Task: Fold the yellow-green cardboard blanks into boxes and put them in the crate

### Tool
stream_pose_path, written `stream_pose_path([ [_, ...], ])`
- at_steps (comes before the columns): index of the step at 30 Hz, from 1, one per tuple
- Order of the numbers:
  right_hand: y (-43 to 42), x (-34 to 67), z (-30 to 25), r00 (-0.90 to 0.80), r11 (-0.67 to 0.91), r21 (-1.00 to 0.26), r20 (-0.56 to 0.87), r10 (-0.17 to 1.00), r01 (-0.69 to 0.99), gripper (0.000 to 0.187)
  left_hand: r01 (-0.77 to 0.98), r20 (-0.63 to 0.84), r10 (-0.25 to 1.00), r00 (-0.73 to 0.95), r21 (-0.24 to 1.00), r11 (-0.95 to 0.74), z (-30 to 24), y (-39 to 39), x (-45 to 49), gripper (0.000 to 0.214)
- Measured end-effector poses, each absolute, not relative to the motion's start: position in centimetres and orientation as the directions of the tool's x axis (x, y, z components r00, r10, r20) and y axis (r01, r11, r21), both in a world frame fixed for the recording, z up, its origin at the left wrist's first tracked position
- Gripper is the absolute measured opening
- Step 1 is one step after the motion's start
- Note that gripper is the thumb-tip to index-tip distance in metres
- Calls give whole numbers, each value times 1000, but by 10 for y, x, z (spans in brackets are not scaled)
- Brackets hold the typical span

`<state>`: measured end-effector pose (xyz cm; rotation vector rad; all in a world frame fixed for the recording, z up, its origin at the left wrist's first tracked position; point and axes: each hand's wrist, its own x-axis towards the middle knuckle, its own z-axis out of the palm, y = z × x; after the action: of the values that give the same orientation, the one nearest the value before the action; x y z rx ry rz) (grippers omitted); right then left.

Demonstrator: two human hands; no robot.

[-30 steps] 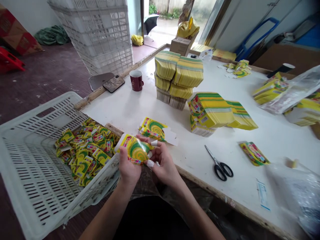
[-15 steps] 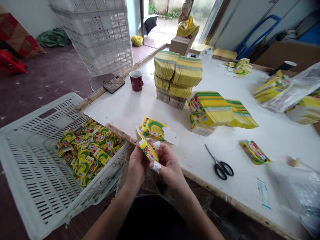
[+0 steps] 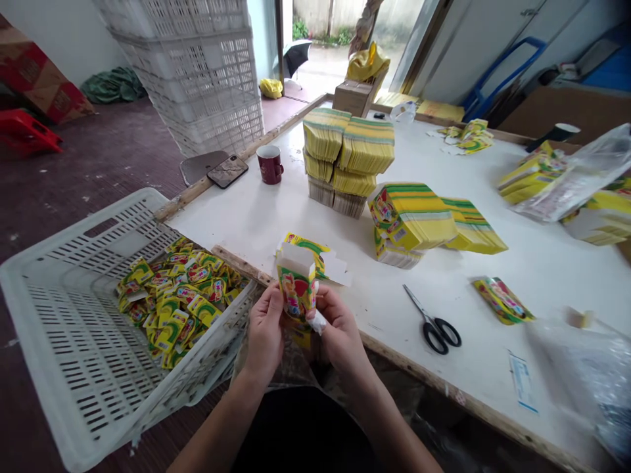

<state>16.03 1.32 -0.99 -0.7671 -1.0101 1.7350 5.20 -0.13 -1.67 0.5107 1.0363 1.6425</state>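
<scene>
Both my hands hold one small yellow-green printed carton (image 3: 296, 286) upright, its top flaps open, just in front of the table's near edge. My left hand (image 3: 265, 332) grips its left side; my right hand (image 3: 338, 326), with white tape on a fingertip, pinches its right side. Behind the carton a few flat carton blanks (image 3: 323, 257) lie on the white table (image 3: 493, 276). To my left a white plastic crate (image 3: 69, 355) holds several folded cartons (image 3: 180, 295).
Tall stacks of flat blanks (image 3: 349, 161) and a leaning pile (image 3: 419, 220) stand mid-table. Black scissors (image 3: 434, 322), a loose pack (image 3: 503, 301), a red mug (image 3: 270, 164), a phone (image 3: 227, 171), plastic bags (image 3: 586, 374) at right. Stacked white crates (image 3: 197, 72) stand behind.
The carton went from flat in my hands, to edge-on, to opened out and upright with its top flaps open. Both hands stayed in the same place.
</scene>
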Motion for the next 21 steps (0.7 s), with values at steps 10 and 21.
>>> stream_pose_path([
  [10, 16, 162, -12, -307, -166, -884, -27, 951, -436, 20, -469, -196, 919, -343, 883, 13, -20, -2, 49, 30],
  [21, 17, 169, -12, -369, -82, -994, -51, 928, -69, 16, -489, -167, 899, -405, 870, -59, -15, 11, 34, 17],
])
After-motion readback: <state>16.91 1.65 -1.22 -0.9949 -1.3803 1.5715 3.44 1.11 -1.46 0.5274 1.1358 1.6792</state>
